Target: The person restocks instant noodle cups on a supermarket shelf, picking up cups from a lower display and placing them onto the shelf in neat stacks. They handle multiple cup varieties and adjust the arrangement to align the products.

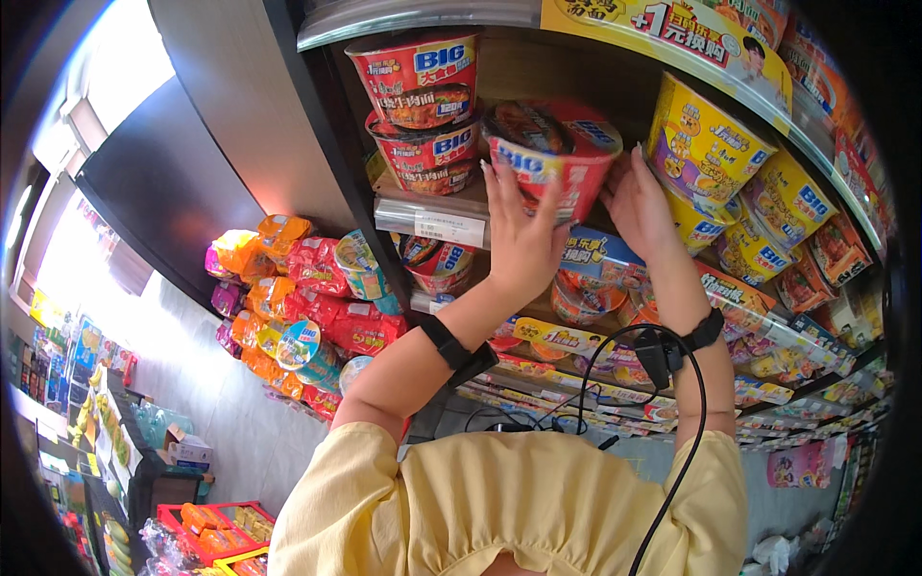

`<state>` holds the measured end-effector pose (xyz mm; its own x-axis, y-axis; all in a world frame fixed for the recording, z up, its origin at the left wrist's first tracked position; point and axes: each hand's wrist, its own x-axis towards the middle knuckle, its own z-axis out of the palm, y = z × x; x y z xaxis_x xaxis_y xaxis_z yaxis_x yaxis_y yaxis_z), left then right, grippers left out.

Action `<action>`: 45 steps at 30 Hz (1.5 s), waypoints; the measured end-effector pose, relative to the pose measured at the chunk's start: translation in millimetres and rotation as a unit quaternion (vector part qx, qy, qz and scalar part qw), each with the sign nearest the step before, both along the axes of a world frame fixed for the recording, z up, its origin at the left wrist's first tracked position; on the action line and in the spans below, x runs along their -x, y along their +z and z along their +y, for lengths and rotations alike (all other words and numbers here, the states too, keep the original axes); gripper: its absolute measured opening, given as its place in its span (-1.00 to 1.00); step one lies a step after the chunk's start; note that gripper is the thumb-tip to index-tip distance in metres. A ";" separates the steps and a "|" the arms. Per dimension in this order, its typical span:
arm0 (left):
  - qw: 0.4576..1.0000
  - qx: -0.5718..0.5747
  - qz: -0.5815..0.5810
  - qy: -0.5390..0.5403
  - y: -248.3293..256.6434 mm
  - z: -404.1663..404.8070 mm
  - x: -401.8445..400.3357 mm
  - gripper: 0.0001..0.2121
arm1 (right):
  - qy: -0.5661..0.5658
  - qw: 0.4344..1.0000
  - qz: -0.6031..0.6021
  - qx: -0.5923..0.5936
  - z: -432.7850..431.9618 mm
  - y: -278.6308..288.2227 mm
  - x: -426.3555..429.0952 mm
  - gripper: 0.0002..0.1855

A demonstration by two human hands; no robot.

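Note:
A red instant-noodle tub, tilted and slightly blurred, is at the front of the wooden shelf. My left hand grips its near left side, with fingers spread over the wall and the thumb low down. At the tub's right edge is my right hand, fingers raised and partly behind the tub; whether it presses on the tub is unclear. To the left, one red noodle tub stands stacked on another red tub. Close to my right hand on the other side is a yellow noodle tub.
A price-tag rail edges the shelf, with a promotional strip above. Lower shelves hold more tubs. Bagged noodle packs are piled at the left. A black cable hangs from my right wrist strap.

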<state>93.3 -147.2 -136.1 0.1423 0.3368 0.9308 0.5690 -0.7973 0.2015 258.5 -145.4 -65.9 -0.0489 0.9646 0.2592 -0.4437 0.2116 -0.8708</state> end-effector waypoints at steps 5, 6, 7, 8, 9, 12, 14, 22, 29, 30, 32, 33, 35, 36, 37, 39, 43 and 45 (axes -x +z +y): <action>0.991 -0.008 0.126 0.046 -4.9 0.1 -9.6 -0.40 | -0.015 1.000 -0.005 0.023 19.6 1.1 11.1 -0.48; 0.990 0.017 0.135 0.031 -5.2 1.4 -9.7 -0.43 | -0.022 1.000 0.002 0.020 24.5 1.3 11.8 -0.48; 0.989 0.020 0.144 0.030 -5.3 2.5 -9.2 -0.43 | -0.016 1.000 0.010 0.024 29.2 -0.6 14.2 -0.48; 0.988 0.026 0.153 0.027 -5.0 3.3 -8.3 -0.43 | -0.018 0.999 0.020 0.022 33.3 -2.2 15.3 -0.48; 0.987 0.028 0.156 0.021 -4.5 3.3 -7.1 -0.42 | -0.010 1.000 0.022 0.010 35.9 -4.2 15.7 -0.48; 0.981 0.036 0.186 0.028 -0.4 1.4 -3.0 -0.43 | 0.038 0.992 0.111 0.048 39.2 -5.0 14.8 -0.43; 0.982 0.044 0.184 -0.002 1.8 -1.3 2.6 -0.45 | 0.074 0.986 0.122 0.080 33.6 -2.7 12.2 -0.39; 0.940 0.150 0.264 -0.158 -60.1 -46.0 118.9 -0.54 | 0.190 0.955 -0.221 -0.054 -86.5 -39.2 -90.6 -0.46; 0.873 0.454 0.163 -0.080 -136.9 -110.6 212.1 -0.69 | -0.037 0.948 -0.314 0.036 -236.4 -86.4 -129.5 -0.33; 0.857 0.491 0.141 -0.069 -143.2 -114.9 215.1 -0.69 | -0.028 0.967 -0.252 -0.034 -246.2 -87.0 -120.1 -0.29; 0.852 0.506 0.119 -0.062 -152.7 -119.2 215.7 -0.70 | -0.136 0.887 -0.438 -0.053 -255.9 -84.3 -105.4 -0.20; 0.852 0.508 0.113 -0.056 -155.6 -120.0 214.9 -0.70 | -0.182 0.837 -0.513 -0.054 -260.5 -80.7 -100.9 -0.15; 0.852 0.501 0.132 -0.082 -159.9 -114.2 210.3 -0.70 | -0.163 0.776 -0.579 -0.190 -262.1 -79.1 -99.7 -0.47; 0.853 0.494 0.140 -0.094 -161.2 -111.8 207.2 -0.70 | -0.109 0.767 -0.604 -0.188 -265.9 -71.9 -105.4 -0.52; 0.854 0.487 0.148 -0.106 -161.6 -109.5 204.5 -0.69 | -0.061 0.736 -0.654 -0.165 -270.3 -65.2 -112.1 -0.53; 0.845 0.498 0.154 -0.117 -160.7 -106.0 200.3 -0.69 | -0.127 0.834 -0.494 -0.211 -286.0 -56.7 -118.6 -0.43; 0.844 0.493 0.165 -0.130 -158.9 -106.7 194.5 -0.68 | 0.097 0.893 -0.211 -0.385 -303.7 23.0 -142.6 -0.58; 0.848 0.485 0.169 -0.133 -160.2 -108.1 191.9 -0.68 | 0.245 0.834 -0.238 -0.433 -313.5 49.8 -124.0 -0.74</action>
